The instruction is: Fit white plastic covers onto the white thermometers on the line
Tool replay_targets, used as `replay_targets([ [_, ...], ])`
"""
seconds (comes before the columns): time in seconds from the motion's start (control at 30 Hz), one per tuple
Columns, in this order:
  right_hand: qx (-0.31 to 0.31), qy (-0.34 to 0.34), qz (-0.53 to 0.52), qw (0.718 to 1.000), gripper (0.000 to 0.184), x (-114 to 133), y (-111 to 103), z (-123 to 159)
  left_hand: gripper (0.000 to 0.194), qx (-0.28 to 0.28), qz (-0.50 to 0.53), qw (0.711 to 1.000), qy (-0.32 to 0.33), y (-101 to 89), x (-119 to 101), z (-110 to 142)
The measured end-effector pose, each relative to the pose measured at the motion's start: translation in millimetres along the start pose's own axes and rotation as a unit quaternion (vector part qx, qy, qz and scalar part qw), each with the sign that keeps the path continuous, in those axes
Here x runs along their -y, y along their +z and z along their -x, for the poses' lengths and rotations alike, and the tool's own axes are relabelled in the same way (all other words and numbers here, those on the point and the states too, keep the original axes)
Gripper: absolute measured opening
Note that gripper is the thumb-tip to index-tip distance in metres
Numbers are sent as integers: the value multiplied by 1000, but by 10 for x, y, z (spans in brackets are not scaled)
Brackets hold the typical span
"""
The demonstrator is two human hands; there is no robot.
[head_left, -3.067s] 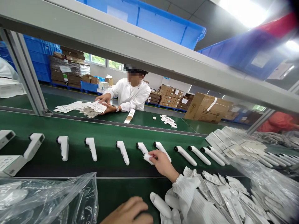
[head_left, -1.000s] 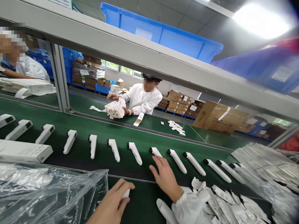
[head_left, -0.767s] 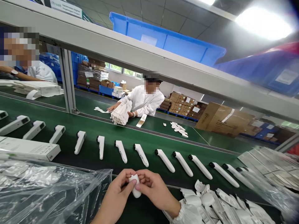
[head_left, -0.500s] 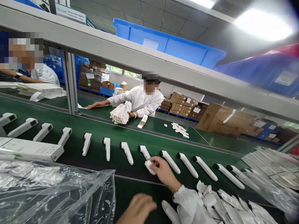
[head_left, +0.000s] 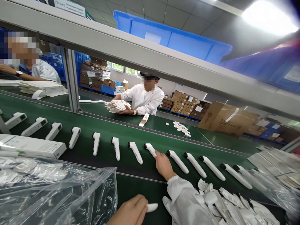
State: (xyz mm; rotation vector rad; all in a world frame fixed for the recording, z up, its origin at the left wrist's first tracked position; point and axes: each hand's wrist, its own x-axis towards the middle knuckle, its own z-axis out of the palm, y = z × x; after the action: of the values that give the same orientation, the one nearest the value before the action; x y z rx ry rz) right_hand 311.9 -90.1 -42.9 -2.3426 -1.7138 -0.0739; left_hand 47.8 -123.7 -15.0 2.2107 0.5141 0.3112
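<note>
1. The right hand (head_left: 164, 164) has its fingertips at the lower end of a device (head_left: 149, 149), which lies on the belt (head_left: 164, 142) at the hand's ten o'clock. Whether they pinch it or merely touch it, I cannot tell.
2. The left hand (head_left: 133, 208), over the bench (head_left: 131, 184), seems to have a narrow grip on a white piece (head_left: 152, 207) that juts out at its three o'clock.
3. That piece looks smooth and appears caught by one end only; a loosened pinch could let it drop or turn.
4. Sideways pressure on the device's end could swing it out of line, its handle looking rounded underneath.
5. The next device (head_left: 177, 162), just beside the right hand at three o'clock, could be knocked by the knuckles.
6. The sleeve (head_left: 187, 200), at five o'clock, borders the pile (head_left: 234, 203); loose cloth could drag parts off it.
7. The bag (head_left: 93, 187), at the left hand's ten o'clock, has a loose edge that could snag fingers.
8. Hidden: the device's lower end, behind the right fingers; the left thumb and the piece's near end.
9. Cut off: the left wrist, at six o'clock in the view.
10. Hard to make out: devices at three o'clock, blurred near clear film (head_left: 278, 184).
</note>
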Motion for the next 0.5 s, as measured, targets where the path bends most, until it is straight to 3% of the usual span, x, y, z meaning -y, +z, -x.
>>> replay_targets([
  [0.13, -19, -2, -55, 998, 43, 54, -201, 124, 33, -61, 37, 993, -95, -128, -39, -75],
  [0.23, -6, -91, -172, 981, 47, 211, -396, 305, 28, -96, 63, 985, -130, -252, -46, -117],
  [0.33, 1, -158, -158, 975, 38, 352, -523, 422, 25, -121, 89, 979, -135, -337, -53, -152],
  [0.5, -21, -50, -42, 998, 30, 230, -414, 384, 27, -127, 115, 978, -123, -350, 45, -165],
])
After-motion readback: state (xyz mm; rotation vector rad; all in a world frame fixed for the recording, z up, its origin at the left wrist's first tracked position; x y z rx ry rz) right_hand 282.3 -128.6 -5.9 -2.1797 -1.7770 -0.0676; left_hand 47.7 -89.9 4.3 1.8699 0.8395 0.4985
